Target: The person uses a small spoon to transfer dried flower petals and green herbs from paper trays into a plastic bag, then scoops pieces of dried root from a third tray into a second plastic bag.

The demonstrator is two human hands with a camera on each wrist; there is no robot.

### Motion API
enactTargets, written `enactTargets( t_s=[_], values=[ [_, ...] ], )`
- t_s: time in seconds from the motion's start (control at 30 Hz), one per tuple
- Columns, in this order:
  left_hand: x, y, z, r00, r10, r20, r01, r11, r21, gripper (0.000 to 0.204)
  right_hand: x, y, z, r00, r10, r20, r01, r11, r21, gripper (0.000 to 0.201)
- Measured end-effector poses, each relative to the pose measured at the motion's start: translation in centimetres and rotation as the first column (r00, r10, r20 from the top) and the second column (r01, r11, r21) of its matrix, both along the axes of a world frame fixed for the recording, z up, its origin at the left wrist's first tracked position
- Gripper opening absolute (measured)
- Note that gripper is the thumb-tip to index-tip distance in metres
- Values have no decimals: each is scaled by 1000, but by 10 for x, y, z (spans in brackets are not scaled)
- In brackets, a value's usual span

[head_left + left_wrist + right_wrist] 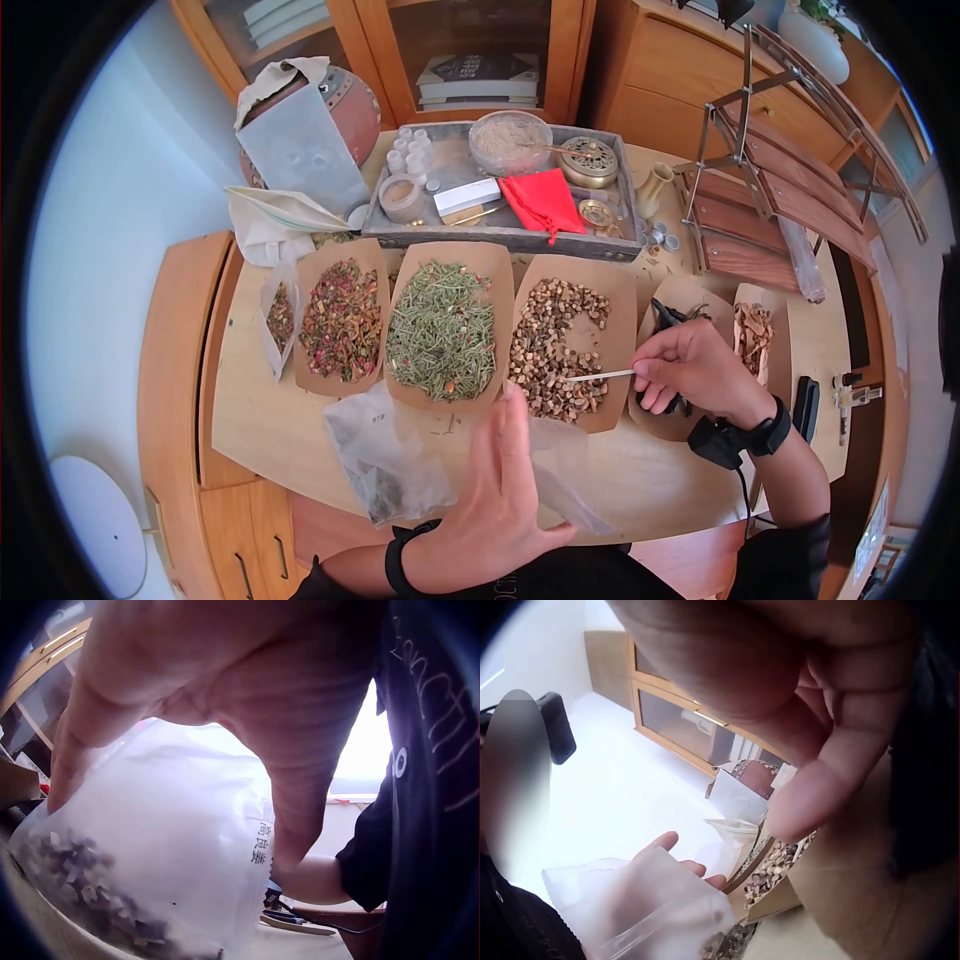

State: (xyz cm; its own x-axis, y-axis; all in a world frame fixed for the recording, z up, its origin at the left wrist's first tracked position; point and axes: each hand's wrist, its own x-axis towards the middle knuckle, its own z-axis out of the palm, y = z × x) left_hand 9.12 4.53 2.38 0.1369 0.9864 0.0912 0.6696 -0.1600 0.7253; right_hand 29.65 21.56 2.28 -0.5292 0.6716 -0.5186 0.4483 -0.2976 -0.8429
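My right hand [690, 370] pinches a thin pale stick [605, 375]. The stick's far end lies over a brown paper tray [555, 268] of small chopped pale-and-brown chips [545, 385]. Spread over a translucent plastic bag [385, 455], my left hand [495, 485] has straight fingers, with the thumb out to the right. In the left wrist view, dark chips [97, 889] fill the bag's lower part and printed characters run along one edge. The right wrist view has the bag [675, 904] in front of the left palm, partly hiding it.
Paper trays of green needle-like herb [440, 325], dried flowers [342, 320], dark pods [675, 315] and bark strips [752, 335] line the table. Behind them stands a grey wooden tray [420, 236] bearing a red pouch [543, 203]. A slatted wooden rack [740, 250] stands at right.
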Motion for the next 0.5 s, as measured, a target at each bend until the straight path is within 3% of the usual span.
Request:
enactTargets(
  t_s=[0.33,0.5],
  values=[
    [-2,-4,5,997,42,64,-39,998,-49,136,11,4,-7,987,-141,-71,132,985,-115,17],
    [-3,-4,6,996,77,52,-73,995,-74,131,15,-1,14,985,-140,-100,134,989,-65,16]
  ],
)
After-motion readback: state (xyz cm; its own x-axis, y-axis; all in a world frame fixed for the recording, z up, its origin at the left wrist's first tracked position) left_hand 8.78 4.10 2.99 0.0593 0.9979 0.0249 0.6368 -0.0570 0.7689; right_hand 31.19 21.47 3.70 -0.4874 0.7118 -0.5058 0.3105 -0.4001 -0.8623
